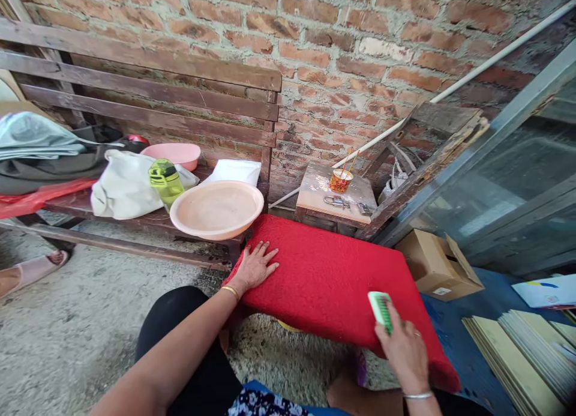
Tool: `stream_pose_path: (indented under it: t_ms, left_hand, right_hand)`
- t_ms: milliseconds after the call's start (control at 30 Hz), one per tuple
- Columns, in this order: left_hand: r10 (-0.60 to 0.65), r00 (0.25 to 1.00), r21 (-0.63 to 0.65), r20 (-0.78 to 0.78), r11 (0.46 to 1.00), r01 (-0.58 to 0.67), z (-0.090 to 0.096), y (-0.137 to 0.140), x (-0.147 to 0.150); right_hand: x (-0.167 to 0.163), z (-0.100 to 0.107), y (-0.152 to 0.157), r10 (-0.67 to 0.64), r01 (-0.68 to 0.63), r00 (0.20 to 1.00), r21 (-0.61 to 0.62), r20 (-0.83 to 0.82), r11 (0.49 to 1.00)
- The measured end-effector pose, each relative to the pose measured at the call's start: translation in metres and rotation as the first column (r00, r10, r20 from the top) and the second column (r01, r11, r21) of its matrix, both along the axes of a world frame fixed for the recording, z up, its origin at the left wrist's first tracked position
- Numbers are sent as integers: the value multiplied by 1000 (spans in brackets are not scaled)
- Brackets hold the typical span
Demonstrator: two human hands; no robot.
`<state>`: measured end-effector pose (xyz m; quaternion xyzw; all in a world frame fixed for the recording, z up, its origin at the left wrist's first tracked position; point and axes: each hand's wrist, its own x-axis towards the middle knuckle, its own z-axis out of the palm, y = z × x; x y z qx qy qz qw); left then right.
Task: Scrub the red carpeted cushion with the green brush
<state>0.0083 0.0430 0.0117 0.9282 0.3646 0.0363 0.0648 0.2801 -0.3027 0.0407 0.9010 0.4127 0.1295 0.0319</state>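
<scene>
A red cloth (324, 272) covers a low bench or table in front of me, its surface mostly smooth. My left hand (257, 265) lies flat on the cloth's left end, fingers spread, with a gold bangle at the wrist. Over the right part of the cloth, my right hand (404, 347) is wrapped round a small green and white scrub brush (380, 311). Part of the brush is hidden by my fingers; whether it touches the cloth I cannot tell.
A wooden slatted bench (180, 104) holds a pale pink basin (216, 209), a green bottle (165, 182) and bags. Behind the cloth, a small table (312, 185) bears a red cup (341, 180) and padlocks (336, 202). Right are a cardboard box (432, 263) and stacked boards (508, 356).
</scene>
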Motion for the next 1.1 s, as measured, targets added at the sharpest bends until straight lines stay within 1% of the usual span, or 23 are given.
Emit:
stream_pose_path:
  t_ms: [33, 67, 100, 133, 167, 200, 233, 300, 333, 367, 400, 467, 533, 667, 767, 900, 1000, 1100]
  left_hand:
    - [2, 1000, 0, 3, 1000, -2, 1, 0, 0]
    - [4, 1000, -1, 6, 1000, -4, 1, 0, 0]
    - [7, 1000, -1, 9, 1000, -7, 2, 0, 0]
    - [8, 1000, 0, 11, 1000, -8, 2, 0, 0]
    - [10, 1000, 1, 10, 1000, -10, 1, 1, 0]
    - [13, 1000, 3, 5, 1000, -13, 1, 1, 0]
    - [14, 1000, 7, -1, 1000, -14, 1, 2, 0]
    - [17, 1000, 18, -19, 1000, -16, 0, 3, 0]
    - [17, 999, 23, -28, 1000, -17, -1, 3, 0]
    - [18, 999, 28, -36, 999, -17, -1, 4, 0]
    - [19, 999, 33, -42, 999, -17, -1, 4, 0]
    - [19, 998, 41, -52, 999, -17, -1, 5, 0]
    - [20, 998, 44, -58, 999, -18, -2, 5, 0]
    - [26, 998, 39, -65, 999, -23, -3, 7, 0]
    - [31, 996, 41, -79, 999, -28, -4, 8, 0]
    - [33, 996, 41, -86, 999, -30, -4, 8, 1]
    - [29, 996, 44, -81, 999, -26, -2, 6, 2]
    - [10, 998, 47, -61, 999, -7, 2, 2, 2]
  right_hand:
    - [18, 3, -21, -92, 93, 996, 33, -14, 995]
    - [33, 6, -39, -186, 189, 982, 72, -42, 979]
    - [43, 9, -53, -272, 279, 959, 115, -80, 953]
    - [48, 11, -63, -337, 352, 934, 155, -116, 923]
    - [48, 13, -68, -372, 394, 918, 189, -141, 900]
    - [44, 13, -67, -368, 393, 918, 217, -149, 893]
    - [35, 13, -60, -320, 347, 937, 241, -143, 907]
    - [7, 9, -36, -128, 155, 985, 259, -119, 953]
    - [-10, 5, -22, -10, 39, 994, 255, -113, 966]
    - [-27, 0, -7, 84, -53, 990, 247, -117, 967]
    - [-42, -6, 7, 143, -113, 983, 231, -117, 966]
    - [-66, -16, 25, 190, -165, 975, 190, -119, 968]
    - [-76, -24, 33, 197, -173, 971, 169, -134, 970]
    - [-74, -32, 29, 194, -154, 966, 222, -172, 963]
    - [-71, -32, 29, 201, -158, 961, 220, -190, 963]
    - [-64, -26, 29, 232, -185, 942, 202, -240, 962]
    - [-39, -19, 7, 182, -123, 946, 219, -269, 968]
    - [6, -17, -39, 41, 17, 963, 211, -266, 977]
